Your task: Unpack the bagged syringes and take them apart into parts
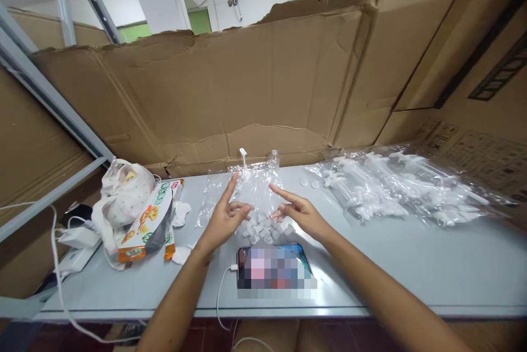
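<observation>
Apparently at the step of arranging by touch, with the left hand point(225, 219) spread, index finger stretched forward, and the right hand point(302, 213) likewise spread, index angled inward. Nothing visibly pinched in either; impossible to tell whether the curled fingertips touch film. Between the hands and just ahead, on the tabletop point(432, 269), a clear plastic bag point(258, 186); below the fingertips, a pile of small white parts point(263, 229). Beyond the left index, a white stemmed piece point(243, 155); well out from the right hand, bagged white parts point(362, 182). Probably calling for a light fingertip pinch, on thin film or one small part, without scattering the pile or bumping the phone point(274, 267) just nearside.
</observation>
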Demonstrator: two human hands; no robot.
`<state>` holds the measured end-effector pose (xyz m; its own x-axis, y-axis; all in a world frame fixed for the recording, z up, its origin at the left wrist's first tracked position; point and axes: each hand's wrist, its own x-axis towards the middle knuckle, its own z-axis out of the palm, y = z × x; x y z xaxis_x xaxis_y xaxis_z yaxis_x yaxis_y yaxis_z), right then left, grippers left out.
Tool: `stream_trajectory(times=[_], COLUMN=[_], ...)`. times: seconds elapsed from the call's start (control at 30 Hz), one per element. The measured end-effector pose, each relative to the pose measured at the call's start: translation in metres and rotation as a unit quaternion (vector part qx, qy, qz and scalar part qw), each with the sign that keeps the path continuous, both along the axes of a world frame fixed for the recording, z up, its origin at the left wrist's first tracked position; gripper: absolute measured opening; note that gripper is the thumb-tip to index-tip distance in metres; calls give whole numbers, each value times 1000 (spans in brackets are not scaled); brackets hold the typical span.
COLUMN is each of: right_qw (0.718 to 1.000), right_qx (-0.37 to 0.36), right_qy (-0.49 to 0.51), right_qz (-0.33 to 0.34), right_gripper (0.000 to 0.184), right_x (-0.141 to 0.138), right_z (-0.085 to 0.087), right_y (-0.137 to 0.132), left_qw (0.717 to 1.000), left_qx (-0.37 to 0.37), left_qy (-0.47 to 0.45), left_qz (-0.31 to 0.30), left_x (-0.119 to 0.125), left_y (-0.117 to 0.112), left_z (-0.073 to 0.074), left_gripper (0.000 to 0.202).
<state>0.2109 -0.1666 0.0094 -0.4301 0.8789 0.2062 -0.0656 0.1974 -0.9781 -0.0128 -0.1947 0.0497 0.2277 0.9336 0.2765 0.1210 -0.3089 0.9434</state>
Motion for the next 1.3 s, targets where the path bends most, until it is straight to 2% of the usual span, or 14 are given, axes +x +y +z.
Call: stream_trajectory(times=[0.1,0.17,0.33,0.43,0.5,0.63,0.7,0.8,0.93,1.0,1.13,1.23,1.3], right_qw=[999,998,994,984,960,882,844,783,706,687,669,668,676], right_qx=[20,40,99,163,239,384,426,466,496,500,534,572,596], right_qy=[6,4,8,-68,-143,-267,-321,-412,-505,-526,-515,-476,-432], right_qz=[-39,-53,-40,-23,-7,46,59,26,0,22,45,29,27], right_gripper=[55,53,60,50,44,40,38,37,53,59,46,40,40], right_x=[2,1,-4,-10,-17,-46,-68,-102,-135,-143,-149,-143,-131], right_z=[3,4,1,5,11,21,22,19,12,10,11,17,24], right_y=[1,0,-2,-3,-3,-5,-5,1,16,23,32,31,26], left_qw=[996,994,997,992,984,959,951,938,918,911,907,919,929], left_qx=[-28,-20,13,41,62,76,59,9,-30,-32,-44,-76,-93], left_qy=[56,79,69,60,42,-40,-86,-161,-237,-264,-293,-275,-251], left_qz=[-69,-77,34,107,164,270,291,307,317,317,301,273,254], left_x=[-1,-3,-25,-50,-67,-96,-104,-111,-116,-118,-122,-125,-127], left_y=[-2,-2,0,4,9,23,27,31,31,32,37,43,48], left_z=[-4,-4,9,17,19,20,20,21,21,20,15,11,7], left_gripper=[62,55,64,65,62,57,57,63,57,47,38,40,41])
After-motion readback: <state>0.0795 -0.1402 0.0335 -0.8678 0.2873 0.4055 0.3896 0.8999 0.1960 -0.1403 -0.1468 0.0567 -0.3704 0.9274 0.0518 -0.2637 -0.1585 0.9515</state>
